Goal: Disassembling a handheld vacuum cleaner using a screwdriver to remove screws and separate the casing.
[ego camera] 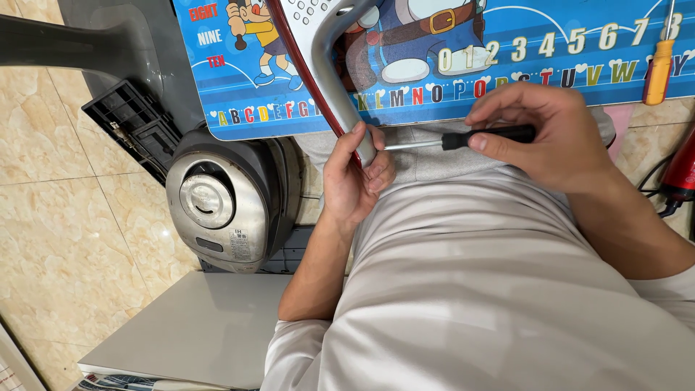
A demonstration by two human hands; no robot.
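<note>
Between both hands, screwdriver (463, 137) meets grey handle (340, 80).

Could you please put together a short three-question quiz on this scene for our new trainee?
1. True or false: the right hand holds a black-handled screwdriver lying roughly level, its tip pointing toward the left hand.
2. What does the left hand grip?
A. the grey handle of an appliance
B. the orange screwdriver
C. the rice cooker
3. Fill in: the orange screwdriver lies on a blue ____ printed with letters and numbers.

Key:
1. True
2. A
3. Mat
</note>
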